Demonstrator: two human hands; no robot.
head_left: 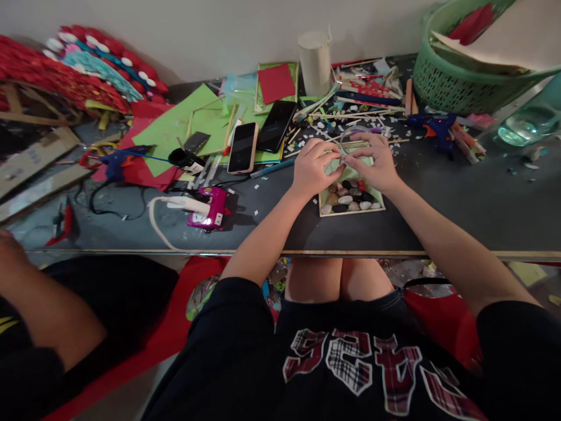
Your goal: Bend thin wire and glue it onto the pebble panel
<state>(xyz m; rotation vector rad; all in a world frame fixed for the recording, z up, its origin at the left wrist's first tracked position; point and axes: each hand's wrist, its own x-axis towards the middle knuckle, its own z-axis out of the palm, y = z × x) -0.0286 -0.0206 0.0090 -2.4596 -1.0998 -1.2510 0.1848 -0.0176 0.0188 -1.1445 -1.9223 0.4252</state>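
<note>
My left hand (318,168) and my right hand (372,161) meet over a shallow pale-green tray (353,211) with thin stick edges. A thin greyish ring (344,135), resembling a narrow roll of tape, shows between them and is partly covered by my right fingers. Both hands are closed, with thumbs and fingertips pinched close together. Whatever my left fingertips pinch is too small to name. Smooth pebbles (345,199) in black, white, brown and red fill the near part of the tray. My hands hide much of its far part.
Phones (242,147), green paper (169,131) and a purple power adapter (207,208) lie to the left. Behind are a white cylinder (314,63) and scattered sticks and scraps. A glue gun (433,126) and green basket (456,82) stand right. Another person's arm (48,304) shows left.
</note>
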